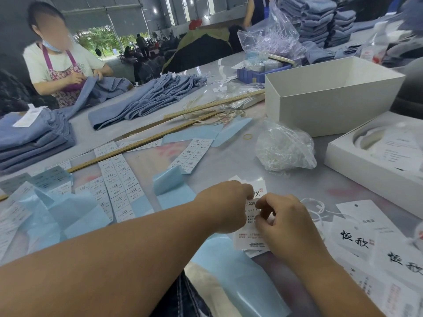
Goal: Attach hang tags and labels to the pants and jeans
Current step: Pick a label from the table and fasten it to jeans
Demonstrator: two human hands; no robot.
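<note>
Head view: both hands on one white hang tag (250,227) near the table's (229,156) front edge. Left hand (225,205) pinches its top, right hand (278,217) has fingers curled onto its printed face, probably pressing a sticker down. Early prep, I'd say: tag not yet on any garment. Sticker sheets (121,179) partly used, more tags (370,239) waiting at right. Folded jeans (34,138) well apart, far left. Blue backing strips (171,188), rulers (146,143) and a bag of fasteners (283,147) clutter the space between.
</note>
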